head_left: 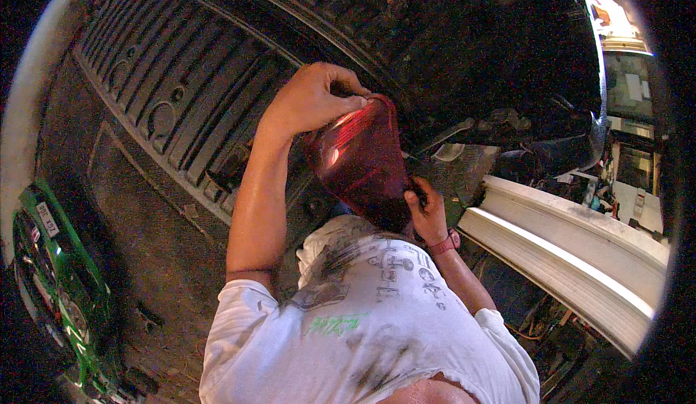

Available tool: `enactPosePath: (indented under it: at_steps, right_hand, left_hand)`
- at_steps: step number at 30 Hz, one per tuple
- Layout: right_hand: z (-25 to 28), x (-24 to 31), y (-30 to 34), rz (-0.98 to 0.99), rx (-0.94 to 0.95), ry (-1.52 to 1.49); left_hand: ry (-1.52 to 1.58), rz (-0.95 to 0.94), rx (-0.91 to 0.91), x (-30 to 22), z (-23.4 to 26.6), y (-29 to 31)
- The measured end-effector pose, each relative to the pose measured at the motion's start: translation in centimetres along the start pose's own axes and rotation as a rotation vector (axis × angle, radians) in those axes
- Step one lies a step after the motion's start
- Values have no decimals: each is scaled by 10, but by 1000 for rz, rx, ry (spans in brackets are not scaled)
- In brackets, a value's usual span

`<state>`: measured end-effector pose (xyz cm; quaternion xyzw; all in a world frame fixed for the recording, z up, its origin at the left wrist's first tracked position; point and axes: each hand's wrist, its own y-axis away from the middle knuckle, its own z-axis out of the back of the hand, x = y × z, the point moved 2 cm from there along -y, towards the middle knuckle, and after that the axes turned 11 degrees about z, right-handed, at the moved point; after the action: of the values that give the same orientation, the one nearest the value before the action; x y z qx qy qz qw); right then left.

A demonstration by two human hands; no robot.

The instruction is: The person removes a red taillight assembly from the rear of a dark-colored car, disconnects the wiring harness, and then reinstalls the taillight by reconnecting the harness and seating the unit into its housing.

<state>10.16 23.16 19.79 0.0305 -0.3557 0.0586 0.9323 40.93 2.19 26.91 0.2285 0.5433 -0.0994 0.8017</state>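
A glossy red tail light (362, 161), broad and roughly triangular, is held up in front of my stained white shirt. My left hand (313, 98) is closed on its upper edge, thumb and fingers pinching the rim. Lower down on the right side, my right hand (428, 212) grips the opposite edge, with a reddish watch on that wrist. The light's lower end is dark and sits close to the shirt. Its back is hidden from view.
A ribbed dark panel (192, 89), resembling a truck tailgate, stretches across the upper left. Long white ridged panels (558, 234) lie at the right. A green glossy vehicle part (61, 266) with a plate stands at the lower left. Dark clutter (544, 154) lies beyond my right hand.
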Motion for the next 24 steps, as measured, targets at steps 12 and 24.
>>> enactPosePath:
  at_steps: [12,24]
  right_hand:
    - [2,0,1,-12,23,-65]
    - [0,5,3,-16,21,-101]
  left_hand:
    - [209,-64,267,19,-4,-18]
    - [139,-126,177,17,-1,-3]
